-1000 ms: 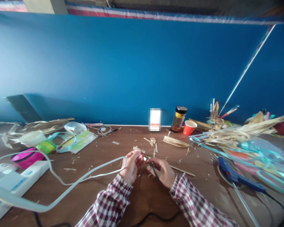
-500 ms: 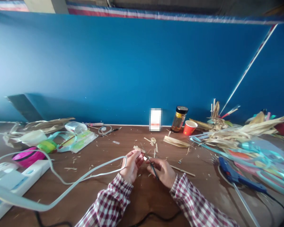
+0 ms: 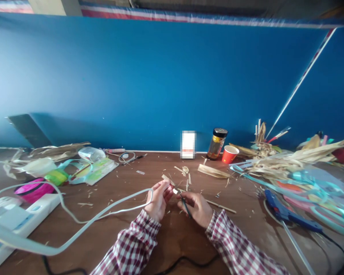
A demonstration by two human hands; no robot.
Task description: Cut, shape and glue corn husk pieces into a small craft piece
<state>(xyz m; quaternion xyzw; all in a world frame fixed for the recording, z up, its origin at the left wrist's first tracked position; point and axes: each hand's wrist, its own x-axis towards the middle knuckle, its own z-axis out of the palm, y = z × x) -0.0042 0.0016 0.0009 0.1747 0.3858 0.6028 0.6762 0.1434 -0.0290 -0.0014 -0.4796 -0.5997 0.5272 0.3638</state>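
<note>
Near the middle of the brown table, my left hand [image 3: 158, 200] pinches a small pale strip of dried husk [image 3: 165, 178] between thumb and fingers. Close beside it on the right, my right hand [image 3: 197, 208] is closed around dark-handled scissors [image 3: 185, 206]. Their blades point up and left, towards the husk strip at my left fingertips. Fingers partly hide both the blades and the strip. Just beyond my hands lie loose husk scraps [image 3: 185, 170] and a wider husk piece [image 3: 213, 171].
A blue glue gun [image 3: 292, 218] lies at the right, below piled husks [image 3: 298, 158] and ribbons. A dark-lidded jar [image 3: 217, 144] and a red paper cup [image 3: 230, 154] stand at the back. A white cable [image 3: 103, 213] loops beside my left wrist, above a power strip [image 3: 25, 225].
The scissors' blades have closed together at the husk strip, and the strip in my left fingers has tilted slightly. Both hands stay in nearly the same place.
</note>
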